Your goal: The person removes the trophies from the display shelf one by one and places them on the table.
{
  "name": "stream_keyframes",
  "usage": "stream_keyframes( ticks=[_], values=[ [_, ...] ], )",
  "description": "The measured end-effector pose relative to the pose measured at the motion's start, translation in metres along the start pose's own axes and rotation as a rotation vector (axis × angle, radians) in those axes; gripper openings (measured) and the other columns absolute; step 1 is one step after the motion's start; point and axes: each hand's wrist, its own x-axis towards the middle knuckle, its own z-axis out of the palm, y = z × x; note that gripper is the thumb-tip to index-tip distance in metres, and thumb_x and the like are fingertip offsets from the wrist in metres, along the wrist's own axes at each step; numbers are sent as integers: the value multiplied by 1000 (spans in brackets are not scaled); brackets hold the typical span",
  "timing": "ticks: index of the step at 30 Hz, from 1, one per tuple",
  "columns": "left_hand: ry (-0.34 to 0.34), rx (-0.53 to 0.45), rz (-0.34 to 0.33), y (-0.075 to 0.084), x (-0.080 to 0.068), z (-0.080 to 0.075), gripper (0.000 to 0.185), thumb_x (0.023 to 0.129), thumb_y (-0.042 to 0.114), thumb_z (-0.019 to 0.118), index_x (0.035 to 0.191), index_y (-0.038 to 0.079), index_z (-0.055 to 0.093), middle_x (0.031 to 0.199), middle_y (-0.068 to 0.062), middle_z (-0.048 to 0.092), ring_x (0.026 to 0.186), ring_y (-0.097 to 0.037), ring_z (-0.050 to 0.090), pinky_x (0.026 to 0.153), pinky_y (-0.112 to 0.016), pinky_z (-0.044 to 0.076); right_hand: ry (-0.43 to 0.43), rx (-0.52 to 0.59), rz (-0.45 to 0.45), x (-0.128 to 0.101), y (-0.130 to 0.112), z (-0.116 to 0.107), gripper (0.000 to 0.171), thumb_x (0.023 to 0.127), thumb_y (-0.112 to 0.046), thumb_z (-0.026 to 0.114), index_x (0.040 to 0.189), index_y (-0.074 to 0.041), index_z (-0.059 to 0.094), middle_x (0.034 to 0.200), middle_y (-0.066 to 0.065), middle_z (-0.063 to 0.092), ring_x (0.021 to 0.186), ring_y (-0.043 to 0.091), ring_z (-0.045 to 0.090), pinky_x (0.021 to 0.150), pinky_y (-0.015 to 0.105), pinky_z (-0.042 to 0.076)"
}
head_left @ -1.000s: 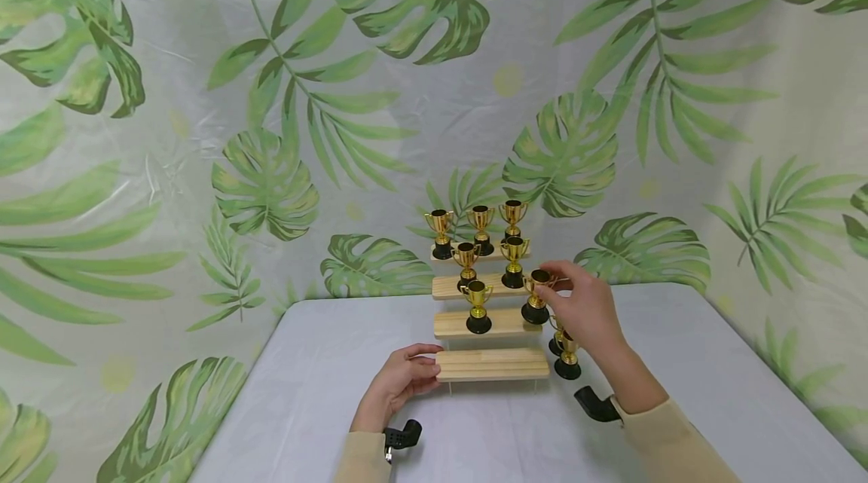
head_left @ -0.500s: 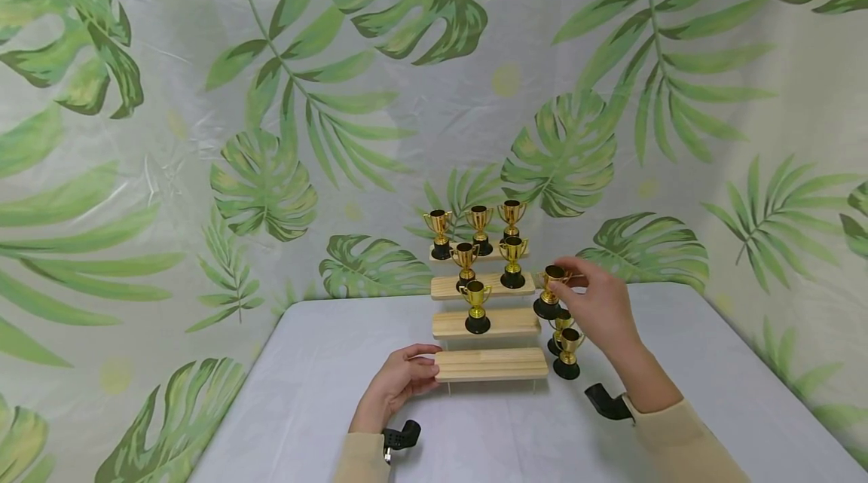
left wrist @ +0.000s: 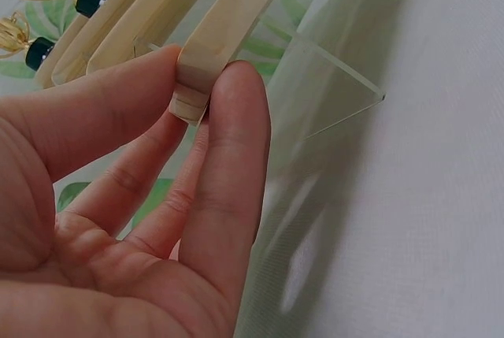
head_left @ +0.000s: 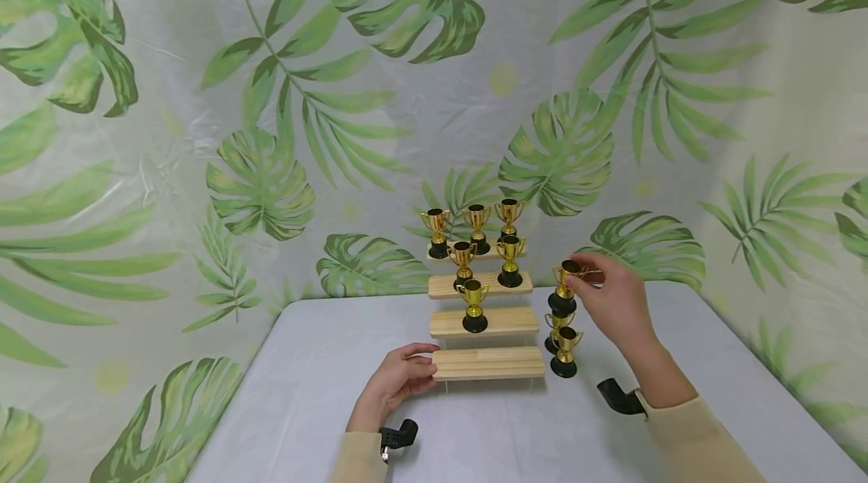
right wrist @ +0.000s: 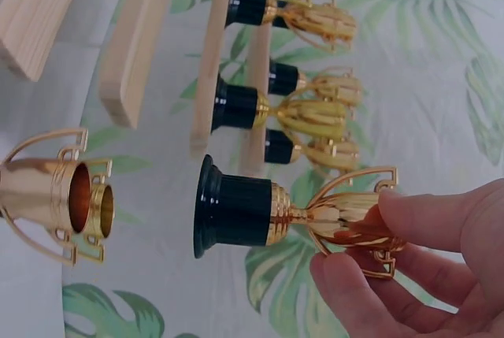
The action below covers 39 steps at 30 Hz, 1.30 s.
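Note:
In the head view, my right hand (head_left: pixel 613 301) pinches a small gold trophy cup (head_left: pixel 566 281) with a black base, right of the stand. The right wrist view shows thumb and fingers around the cup of this trophy (right wrist: pixel 339 216), its base free. My left hand (head_left: pixel 400 381) grips the left end of the lowest wooden step (head_left: pixel 488 364); the left wrist view has thumb and fingertips pinching that step's end (left wrist: pixel 209 58). Several trophies stand on the upper steps, including one alone on the second step (head_left: pixel 474 306).
Two more trophies stand on the table right of the stand, the nearer one (head_left: pixel 565 352) partly covering the farther one (head_left: pixel 557 323). Clear thin legs (left wrist: pixel 339 66) support the lowest step. A leaf-print cloth (head_left: pixel 271 189) hangs behind the white table (head_left: pixel 305 392).
My right hand has lifted the trophy away from the second step's right end and carried it rightward, over the two table trophies. The left hand keeps its hold on the lowest step.

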Motion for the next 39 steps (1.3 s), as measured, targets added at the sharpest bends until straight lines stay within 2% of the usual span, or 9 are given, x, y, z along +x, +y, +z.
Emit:
stream_keyframes(
  ticks=[18, 33, 39],
  values=[
    [-8, -17, -8, 0, 1, -1, 47, 85, -6, 73, 130, -6, 59, 97, -12, 70, 83, -21, 70, 72, -31, 60, 33, -68, -6, -6, 32, -13, 36, 92, -20, 76, 125, -8, 68, 105, 15, 71, 93, 37, 70, 66, 50, 58],
    [-24, -23, -9, 0, -1, -1, 48, 86, -8, 70, 132, -8, 57, 96, -11, 69, 82, -20, 69, 71, -30, 60, 17, -98, 31, -13, 54, -13, 37, 92, -19, 76, 125, -5, 67, 111, 17, 70, 94, 38, 70, 68, 52, 57],
    [-23, -25, -9, 0, 0, -1, 47, 86, -7, 71, 131, -7, 58, 97, -12, 70, 83, -20, 70, 72, -30, 60, 10, -105, 31, -14, 63, -10, 36, 92, -18, 76, 124, -5, 67, 110, 18, 70, 93, 38, 70, 65, 49, 55]
  ],
)
